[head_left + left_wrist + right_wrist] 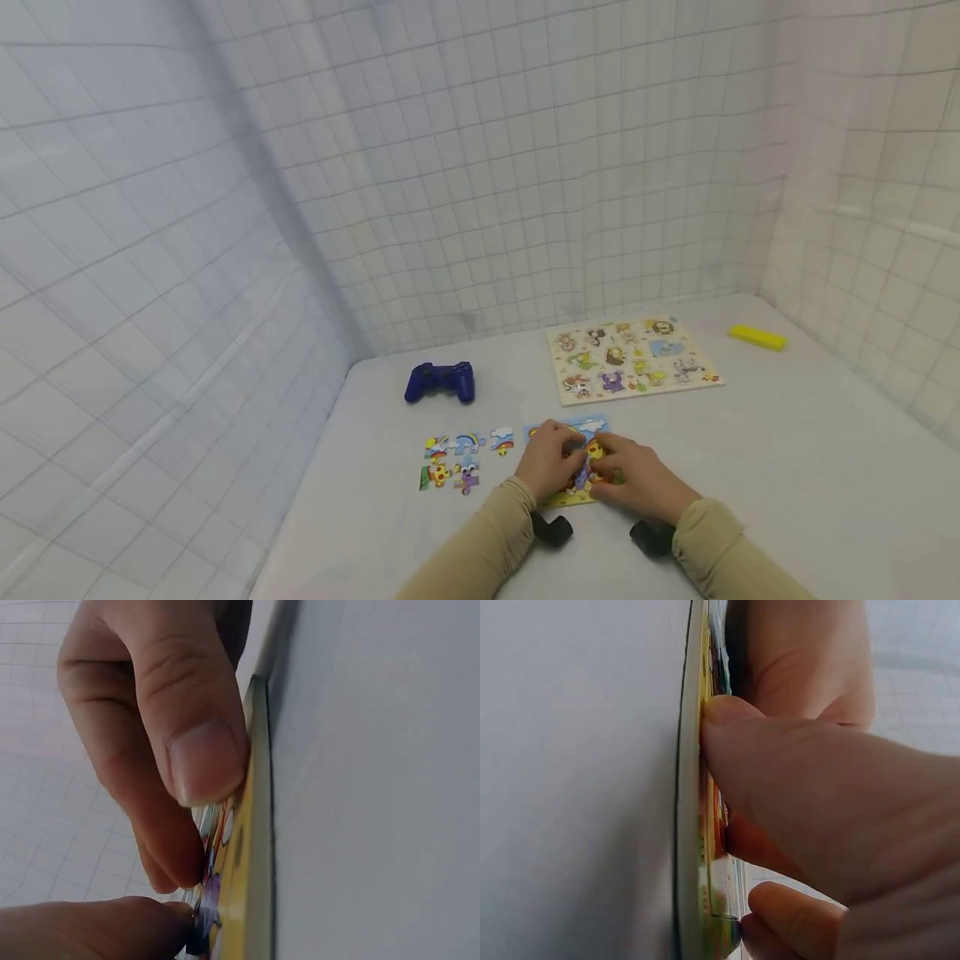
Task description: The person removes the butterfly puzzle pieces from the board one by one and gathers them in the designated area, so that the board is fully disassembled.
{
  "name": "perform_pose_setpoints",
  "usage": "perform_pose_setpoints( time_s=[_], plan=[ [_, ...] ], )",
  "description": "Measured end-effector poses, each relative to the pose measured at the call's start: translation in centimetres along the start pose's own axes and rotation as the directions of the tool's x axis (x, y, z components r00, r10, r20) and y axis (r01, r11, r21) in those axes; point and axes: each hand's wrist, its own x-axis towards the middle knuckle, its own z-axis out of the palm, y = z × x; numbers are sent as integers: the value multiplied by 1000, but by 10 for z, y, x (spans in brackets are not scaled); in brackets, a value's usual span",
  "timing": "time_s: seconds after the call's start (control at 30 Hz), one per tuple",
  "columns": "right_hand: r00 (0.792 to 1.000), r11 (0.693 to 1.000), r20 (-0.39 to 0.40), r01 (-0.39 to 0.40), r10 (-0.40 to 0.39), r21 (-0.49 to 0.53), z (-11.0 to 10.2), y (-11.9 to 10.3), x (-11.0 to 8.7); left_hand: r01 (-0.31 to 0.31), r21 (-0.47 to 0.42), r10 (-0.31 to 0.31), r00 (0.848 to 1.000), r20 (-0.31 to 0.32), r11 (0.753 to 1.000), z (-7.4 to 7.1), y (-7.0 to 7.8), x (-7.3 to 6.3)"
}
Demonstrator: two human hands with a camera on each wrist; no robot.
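Note:
A small picture puzzle board [553, 502] with a yellow lower edge and blue sky at the top lies under both hands. My left hand [549, 462] bends over its left part, thumb and fingertips touching the colourful surface. From the right, my right hand [641, 479] rests its thumb [731, 739] and spread fingertips on the puzzle beside a yellow-and-orange figure. The hands nearly meet over the middle, hiding much of the picture. Whether a piece is pinched under the fingers I cannot tell. Several loose jigsaw pieces [467, 476] lie left of the board.
A blue game controller [440, 381] sits behind the loose pieces. Farther back is a larger animal puzzle board [637, 358], with a yellow bar-shaped object [757, 337] to its right. White grid-lined sheets [480, 167] hang around the white table [360, 517].

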Motion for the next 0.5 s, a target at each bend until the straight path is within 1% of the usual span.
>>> perform_pose_setpoints(
  time_s=[0.03,0.1,0.2,0.23,0.33,0.5],
  plan=[
    [1000,1000,-11,-7,7,-9,1,-1,0,-1,-6,1,1000,-12,1000,2,-1,-2],
    [998,998,-32,-51,50,-23,3,-1,1,-11,-29,10,999,-37,1000,4,-3,-6],
    [989,989,-46,-142,140,-33,2,2,2,-58,-53,54,996,-70,997,4,-5,-7],
    [986,987,-45,-159,158,-34,2,3,2,-69,-50,65,995,-74,996,3,-6,-7],
    [983,982,-32,-183,181,-44,-1,5,3,-78,-51,74,995,-70,996,1,-6,-7],
    [982,980,-16,-191,190,-51,-3,7,2,-71,-56,68,996,-49,996,1,-8,-9]
  ],
)
